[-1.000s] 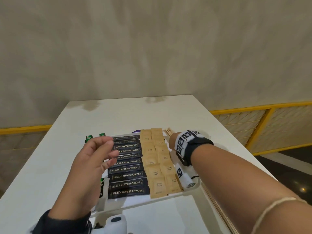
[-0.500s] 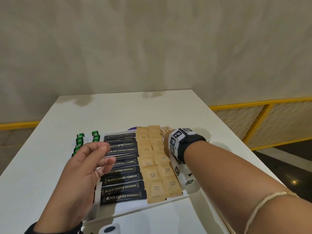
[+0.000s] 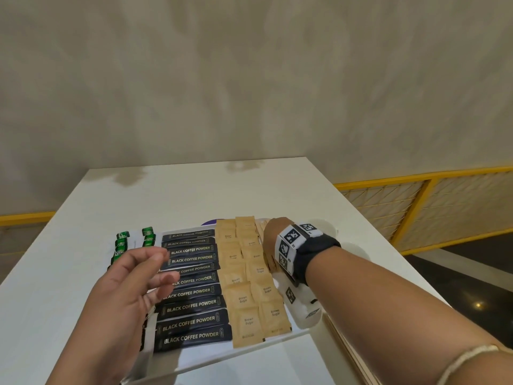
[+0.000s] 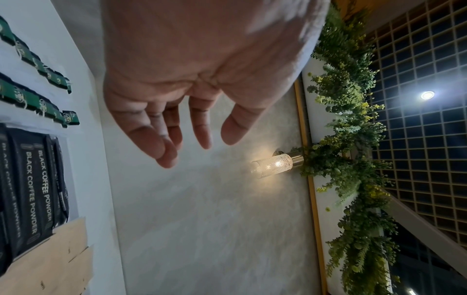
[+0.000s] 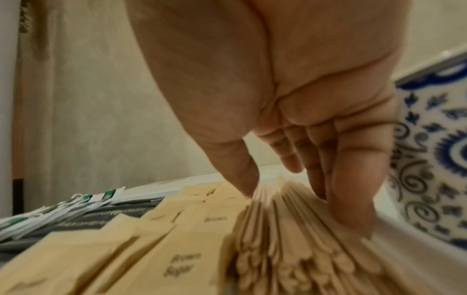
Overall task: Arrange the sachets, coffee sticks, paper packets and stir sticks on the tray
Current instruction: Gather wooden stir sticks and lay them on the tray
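Observation:
A clear tray (image 3: 211, 357) on the white table holds green sachets (image 3: 122, 243) at its left, black coffee sticks (image 3: 191, 304) in the middle and brown sugar packets (image 3: 247, 295) to their right. Wooden stir sticks (image 5: 285, 229) lie bundled along the tray's right side, mostly hidden in the head view. My right hand (image 5: 283, 185) reaches down onto them, with the thumb touching the bundle's left side and straight fingers on its right. My left hand (image 3: 150, 269) hovers over the tray's left part with relaxed fingers, and the left wrist view shows the left hand (image 4: 199, 139) holding nothing.
A blue-and-white patterned cup (image 5: 434, 149) stands close to the right of my right hand, beside the tray. The white table (image 3: 194, 195) stretches bare beyond the tray to a beige wall. A yellow railing (image 3: 416, 179) runs past the table's right side.
The view has shifted a little. Both hands keep nearly the same places, the left hovering over the tray and the right down on the stir sticks.

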Demonstrator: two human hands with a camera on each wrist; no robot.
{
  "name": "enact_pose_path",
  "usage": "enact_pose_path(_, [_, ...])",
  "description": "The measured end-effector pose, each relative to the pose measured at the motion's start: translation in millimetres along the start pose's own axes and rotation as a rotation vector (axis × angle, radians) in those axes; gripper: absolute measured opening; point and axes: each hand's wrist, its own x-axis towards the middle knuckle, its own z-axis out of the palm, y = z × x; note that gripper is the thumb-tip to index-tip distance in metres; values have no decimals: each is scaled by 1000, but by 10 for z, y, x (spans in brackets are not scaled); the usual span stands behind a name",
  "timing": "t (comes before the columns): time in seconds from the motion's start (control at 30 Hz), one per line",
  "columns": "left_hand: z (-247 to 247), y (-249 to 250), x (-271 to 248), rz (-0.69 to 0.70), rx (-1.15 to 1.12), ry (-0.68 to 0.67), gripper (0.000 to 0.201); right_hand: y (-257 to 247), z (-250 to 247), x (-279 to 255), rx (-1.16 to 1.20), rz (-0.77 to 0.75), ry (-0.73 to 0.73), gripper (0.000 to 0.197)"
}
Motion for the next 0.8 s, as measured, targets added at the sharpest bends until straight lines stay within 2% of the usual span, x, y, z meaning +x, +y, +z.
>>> enact_pose_path(0.07, [-19, -15, 20, 16, 60, -8, 76, 19, 23, -10, 18, -11, 21, 12])
enact_pose_path(0.13, [-42, -22, 33, 23, 55, -3, 90, 18, 31, -14, 3, -31, 51, 25])
enact_pose_path(0.23, [-75, -38, 39, 38, 47, 7, 82, -1, -21, -53, 1, -21, 63, 33])
enact_pose_path(0.33, [-78, -32, 27, 13, 15, -16, 43, 11, -1, -27, 20, -24, 62, 32])
enact_pose_path(0.37, [-69, -21, 21, 13, 16, -22, 43, 5, 2, -36, 19, -32, 58, 33])
enact_pose_path(0.47, [-38, -5, 11, 21, 46, -6, 76, 8, 33, 7, 30, -34, 71, 33])
enact_pose_path(0.6, [-52, -26, 47, 19, 62, -1, 80, 15, 21, -11, 14, -50, 97, 34])
enact_pose_path(0.73, [-25, 1, 11, 22, 87, -3, 91, 3, -60, -13, -32, -124, -14, 30])
enact_pose_path(0.8, [3, 9, -15, 31, 92, -6, 79, -35, -210, -148, -53, -123, -9, 31])
